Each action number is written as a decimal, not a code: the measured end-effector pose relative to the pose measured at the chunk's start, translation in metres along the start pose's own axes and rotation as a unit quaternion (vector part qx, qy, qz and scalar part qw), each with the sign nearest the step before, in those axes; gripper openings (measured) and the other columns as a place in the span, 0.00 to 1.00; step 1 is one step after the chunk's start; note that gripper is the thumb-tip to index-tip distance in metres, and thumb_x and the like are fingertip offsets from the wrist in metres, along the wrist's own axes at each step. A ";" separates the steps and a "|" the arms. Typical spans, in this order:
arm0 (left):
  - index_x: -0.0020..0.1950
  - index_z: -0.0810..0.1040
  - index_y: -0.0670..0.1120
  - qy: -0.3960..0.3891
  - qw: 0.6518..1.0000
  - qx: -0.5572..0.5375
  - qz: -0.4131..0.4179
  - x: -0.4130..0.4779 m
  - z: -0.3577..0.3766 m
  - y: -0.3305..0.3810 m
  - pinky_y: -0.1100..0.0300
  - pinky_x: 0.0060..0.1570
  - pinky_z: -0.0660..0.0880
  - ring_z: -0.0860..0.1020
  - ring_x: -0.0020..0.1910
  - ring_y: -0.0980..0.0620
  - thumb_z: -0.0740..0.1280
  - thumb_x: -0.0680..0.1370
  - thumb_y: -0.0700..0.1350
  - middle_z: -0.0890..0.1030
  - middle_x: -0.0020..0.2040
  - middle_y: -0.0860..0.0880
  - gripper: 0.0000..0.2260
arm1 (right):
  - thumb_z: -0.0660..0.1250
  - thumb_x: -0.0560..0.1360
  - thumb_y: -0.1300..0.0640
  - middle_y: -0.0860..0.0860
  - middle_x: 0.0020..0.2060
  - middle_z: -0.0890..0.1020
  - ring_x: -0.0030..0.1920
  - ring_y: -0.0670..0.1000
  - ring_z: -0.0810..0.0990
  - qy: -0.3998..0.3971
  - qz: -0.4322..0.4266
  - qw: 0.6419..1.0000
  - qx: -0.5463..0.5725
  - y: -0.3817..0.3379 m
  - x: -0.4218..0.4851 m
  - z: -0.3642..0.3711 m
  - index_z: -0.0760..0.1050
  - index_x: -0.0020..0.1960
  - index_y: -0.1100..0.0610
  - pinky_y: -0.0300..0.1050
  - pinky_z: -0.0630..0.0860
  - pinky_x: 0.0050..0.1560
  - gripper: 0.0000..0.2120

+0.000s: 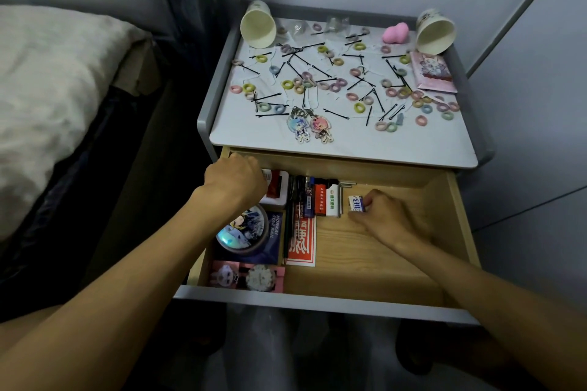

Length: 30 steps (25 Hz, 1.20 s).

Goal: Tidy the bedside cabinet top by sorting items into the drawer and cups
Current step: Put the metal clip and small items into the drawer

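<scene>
The wooden drawer [381, 267] of the bedside cabinet stands pulled out. My right hand [386, 216] is inside it and pinches a small white and blue eraser [356, 203] on the drawer floor. My left hand [235, 179] is curled over a red and white box [278, 187] at the drawer's back left; its fingertips are hidden. On the white cabinet top [343, 143] lie several hair ties [287, 84], black hairpins [336, 113], two character keychains [309, 127], a pink sponge [394, 33] and a pink card packet [432, 71]. Two paper cups [258, 27] [435, 32] lie tipped at the back corners.
The drawer's left side holds a round tin [246, 230], cards [301, 240], lighters [320, 200], pens and a hex key [343, 192]. A bed with a white pillow [50, 98] stands to the left. A grey wall and cabinet door [524, 105] close in the right.
</scene>
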<state>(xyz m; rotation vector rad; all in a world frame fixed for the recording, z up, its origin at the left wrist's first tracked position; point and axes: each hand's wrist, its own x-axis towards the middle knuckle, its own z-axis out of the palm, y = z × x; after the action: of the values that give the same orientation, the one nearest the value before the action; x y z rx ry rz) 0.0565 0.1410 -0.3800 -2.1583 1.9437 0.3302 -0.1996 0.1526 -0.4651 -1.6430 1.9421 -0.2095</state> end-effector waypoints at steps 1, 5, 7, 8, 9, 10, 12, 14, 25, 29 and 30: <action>0.63 0.74 0.42 0.001 1.000 0.001 0.002 0.000 0.000 0.000 0.53 0.46 0.68 0.76 0.59 0.38 0.58 0.82 0.48 0.74 0.63 0.40 0.14 | 0.73 0.73 0.54 0.49 0.44 0.79 0.39 0.44 0.77 0.003 0.001 1.000 0.022 -0.003 0.001 0.002 0.74 0.49 0.55 0.32 0.68 0.32 0.10; 0.61 0.74 0.42 0.003 1.000 0.001 0.005 0.001 0.001 -0.001 0.54 0.45 0.68 0.76 0.58 0.39 0.59 0.82 0.47 0.76 0.61 0.41 0.13 | 0.72 0.74 0.58 0.53 0.39 0.82 0.35 0.49 0.81 0.013 0.033 0.994 0.108 -0.014 0.008 0.002 0.71 0.40 0.52 0.41 0.78 0.36 0.10; 0.62 0.74 0.42 0.000 1.000 0.006 0.000 0.001 0.001 -0.001 0.54 0.45 0.68 0.76 0.59 0.40 0.59 0.82 0.47 0.76 0.62 0.41 0.13 | 0.72 0.75 0.60 0.54 0.37 0.81 0.31 0.48 0.78 0.010 0.048 0.989 0.141 -0.018 0.010 0.002 0.72 0.39 0.54 0.39 0.76 0.33 0.10; 0.63 0.74 0.42 -0.002 1.000 0.008 -0.004 0.001 0.001 0.000 0.54 0.46 0.68 0.76 0.60 0.40 0.59 0.82 0.47 0.76 0.62 0.41 0.14 | 0.72 0.75 0.60 0.54 0.37 0.81 0.30 0.48 0.78 0.008 0.053 0.987 0.153 -0.019 0.012 0.003 0.73 0.41 0.55 0.40 0.75 0.32 0.08; 0.63 0.74 0.42 -0.005 1.000 0.009 -0.008 0.000 0.000 0.000 0.53 0.46 0.68 0.76 0.60 0.39 0.59 0.82 0.47 0.75 0.63 0.41 0.14 | 0.72 0.74 0.61 0.55 0.37 0.81 0.30 0.49 0.78 0.010 0.057 0.985 0.160 -0.020 0.013 0.003 0.74 0.42 0.56 0.41 0.76 0.32 0.07; 0.63 0.74 0.42 -0.007 1.000 0.008 -0.010 0.000 0.000 0.001 0.53 0.47 0.68 0.75 0.60 0.39 0.59 0.82 0.47 0.75 0.63 0.41 0.14 | 0.72 0.74 0.61 0.56 0.38 0.82 0.31 0.50 0.78 0.014 0.057 0.985 0.164 -0.020 0.015 0.005 0.74 0.42 0.56 0.44 0.77 0.34 0.07; 0.63 0.74 0.42 -0.006 1.000 0.007 -0.009 -0.001 -0.001 0.001 0.53 0.46 0.69 0.76 0.60 0.39 0.59 0.82 0.47 0.75 0.63 0.41 0.13 | 0.72 0.73 0.61 0.58 0.39 0.83 0.32 0.53 0.79 0.026 0.064 0.983 0.172 -0.018 0.019 0.009 0.73 0.40 0.55 0.50 0.79 0.38 0.09; 0.62 0.75 0.42 -0.006 1.000 0.004 -0.008 -0.002 -0.001 0.001 0.53 0.46 0.68 0.76 0.59 0.39 0.59 0.82 0.47 0.75 0.63 0.41 0.13 | 0.73 0.73 0.61 0.59 0.40 0.83 0.30 0.54 0.78 0.032 0.072 0.980 0.181 -0.016 0.023 0.011 0.73 0.44 0.57 0.49 0.78 0.35 0.08; 0.55 0.76 0.46 0.086 0.994 -0.056 0.045 -0.018 -0.017 0.016 0.55 0.45 0.70 0.79 0.51 0.42 0.59 0.80 0.55 0.81 0.51 0.43 0.14 | 0.69 0.74 0.58 0.49 0.39 0.83 0.38 0.50 0.82 0.072 -0.065 0.993 0.063 -0.024 -0.011 -0.037 0.79 0.46 0.52 0.47 0.80 0.41 0.02; 0.50 0.78 0.51 0.067 0.940 -0.306 0.138 -0.016 -0.043 0.035 0.54 0.44 0.79 0.81 0.42 0.52 0.64 0.79 0.55 0.83 0.46 0.50 0.09 | 0.65 0.79 0.51 0.46 0.41 0.81 0.38 0.45 0.79 0.152 -0.147 0.977 0.020 -0.036 -0.020 -0.110 0.78 0.51 0.51 0.40 0.74 0.37 0.06; 0.50 0.78 0.51 0.064 0.918 -0.362 0.147 -0.013 -0.051 0.043 0.55 0.42 0.80 0.82 0.40 0.54 0.65 0.79 0.53 0.83 0.45 0.51 0.07 | 0.64 0.79 0.50 0.48 0.44 0.82 0.40 0.48 0.79 0.179 -0.143 0.973 0.008 -0.037 -0.006 -0.129 0.78 0.53 0.52 0.42 0.75 0.40 0.08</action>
<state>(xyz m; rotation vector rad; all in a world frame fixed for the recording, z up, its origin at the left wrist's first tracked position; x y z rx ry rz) 0.0133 0.1335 -0.3279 -2.2996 2.5123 1.1488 -0.2348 0.1188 -0.3405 -1.9785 1.9348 -0.6746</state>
